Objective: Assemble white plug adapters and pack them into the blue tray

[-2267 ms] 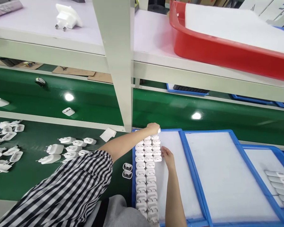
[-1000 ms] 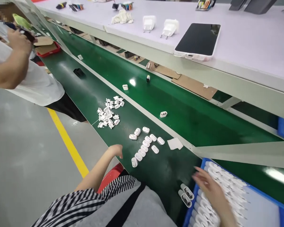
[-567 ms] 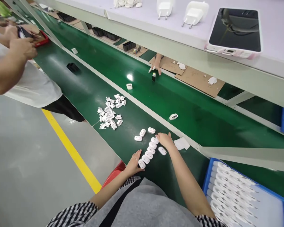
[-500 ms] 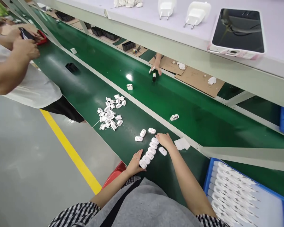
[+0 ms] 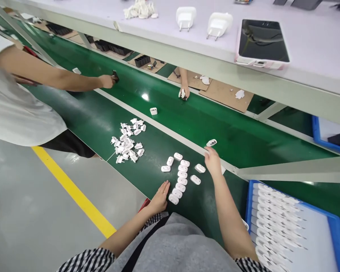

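My left hand [image 5: 160,197] lies on the green bench with its fingers stretched out, just left of a curved row of white oval charger housings [image 5: 182,174]. Holding nothing, my right hand [image 5: 213,162] reaches over the pale rail with fingers extended. Its fingertips are just short of a white charger housing [image 5: 211,142] with an open top on the green belt; I cannot tell whether they touch. Two loose housings [image 5: 195,180] rest between the row and my right hand. A few more [image 5: 170,161] sit at the row's upper left.
A pile of white plug pieces [image 5: 127,141] lies further left. A blue tray [image 5: 248,196] with white chargers stands at right. Overhead, a shelf [image 5: 164,30] holds a phone [image 5: 263,41] and plugs. A co-worker's arm [image 5: 73,79] stretches over the belt; another person's hand [image 5: 184,90] works opposite.
My right hand has left the row's upper end and moved right to the belt edge. Another housing now lies right of the row. The co-worker's arm at left has swung out over the belt.
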Motion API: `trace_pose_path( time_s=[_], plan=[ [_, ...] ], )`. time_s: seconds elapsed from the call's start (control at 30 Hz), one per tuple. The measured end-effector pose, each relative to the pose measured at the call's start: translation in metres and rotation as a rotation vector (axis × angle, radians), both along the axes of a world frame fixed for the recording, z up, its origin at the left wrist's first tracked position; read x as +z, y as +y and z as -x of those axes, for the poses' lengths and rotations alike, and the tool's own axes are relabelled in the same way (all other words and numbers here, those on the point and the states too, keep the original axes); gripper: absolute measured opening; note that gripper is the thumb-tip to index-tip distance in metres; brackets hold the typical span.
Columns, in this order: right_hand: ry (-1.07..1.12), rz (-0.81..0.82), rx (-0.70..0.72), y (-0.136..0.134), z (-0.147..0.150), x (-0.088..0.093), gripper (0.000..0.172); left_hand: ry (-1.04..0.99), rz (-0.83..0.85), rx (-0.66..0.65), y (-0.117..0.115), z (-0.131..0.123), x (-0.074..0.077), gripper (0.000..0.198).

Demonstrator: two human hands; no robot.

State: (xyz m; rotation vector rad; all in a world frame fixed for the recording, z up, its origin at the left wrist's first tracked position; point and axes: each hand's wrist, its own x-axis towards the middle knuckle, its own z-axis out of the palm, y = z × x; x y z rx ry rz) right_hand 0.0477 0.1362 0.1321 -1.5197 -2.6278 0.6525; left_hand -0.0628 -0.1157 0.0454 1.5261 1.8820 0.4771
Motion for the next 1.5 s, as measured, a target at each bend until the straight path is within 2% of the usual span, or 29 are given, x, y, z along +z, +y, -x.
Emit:
trace_pose_path(
  time_s=[0.1, 0.17, 0.27, 0.37, 0.47, 0.57, 0.63, 0.73, 0.8, 0.93, 1.0, 1.07, 1.17, 1.23, 1.33, 1.5],
  plan=[
    [-0.054, -0.064, -0.096, 0.040, -0.014, -0.001, 0.047, 0.017, -0.024, 0.109, -0.004, 0.009, 0.007, 0.059],
    [-0.109, -0.046, -0.081, 0.065, -0.014, -0.008, 0.051, 0.013, -0.054, 0.204, -0.002, 0.015, 0.012, 0.049],
    [-0.191, 0.014, 0.001, 0.092, -0.013, -0.017, 0.038, 0.014, -0.113, 0.339, 0.006, 0.026, 0.020, 0.040],
    [-0.263, 0.040, 0.021, 0.097, -0.021, -0.017, 0.026, 0.032, -0.135, 0.446, 0.019, 0.041, 0.026, 0.038],
    [-0.296, 0.031, -0.002, 0.075, -0.042, -0.008, 0.028, 0.040, -0.082, 0.467, 0.033, 0.057, 0.029, 0.040],
    [-0.316, 0.045, -0.026, 0.027, -0.069, -0.006, 0.031, 0.010, 0.049, 0.371, 0.043, 0.068, 0.028, 0.044],
    [-0.316, 0.070, -0.036, -0.010, -0.083, -0.013, 0.030, 0.006, 0.164, 0.318, 0.046, 0.072, 0.027, 0.046],
    [-0.208, 0.080, -0.041, -0.051, -0.094, -0.031, 0.034, 0.031, 0.290, 0.300, 0.042, 0.076, 0.026, 0.032],
    [-0.082, 0.031, -0.112, -0.067, -0.094, -0.040, 0.038, 0.011, 0.326, 0.257, 0.035, 0.077, 0.027, 0.026],
    [0.254, -0.041, -0.360, -0.086, -0.079, -0.045, 0.037, -0.100, 0.344, 0.112, 0.028, 0.069, 0.030, 0.032],
    [0.359, 0.060, -0.441, -0.097, -0.066, -0.047, 0.039, -0.161, 0.308, 0.090, 0.036, 0.058, 0.032, 0.036],
    [0.355, 0.216, -0.485, -0.108, -0.053, -0.052, 0.046, -0.266, 0.224, 0.137, 0.052, 0.042, 0.033, 0.037],
    [0.309, 0.369, -0.503, -0.115, -0.037, -0.063, 0.065, -0.450, 0.104, 0.312, 0.084, 0.017, 0.031, 0.041],
    [0.317, 0.357, -0.496, -0.111, -0.031, -0.069, 0.074, -0.491, 0.077, 0.395, 0.103, 0.004, 0.028, 0.044],
    [0.355, 0.276, -0.434, -0.098, -0.031, -0.073, 0.082, -0.520, 0.045, 0.424, 0.120, -0.004, 0.023, 0.044],
    [0.430, 0.267, -0.292, -0.074, -0.039, -0.072, 0.093, -0.619, -0.036, 0.417, 0.127, 0.000, 0.013, 0.043]
  ],
)
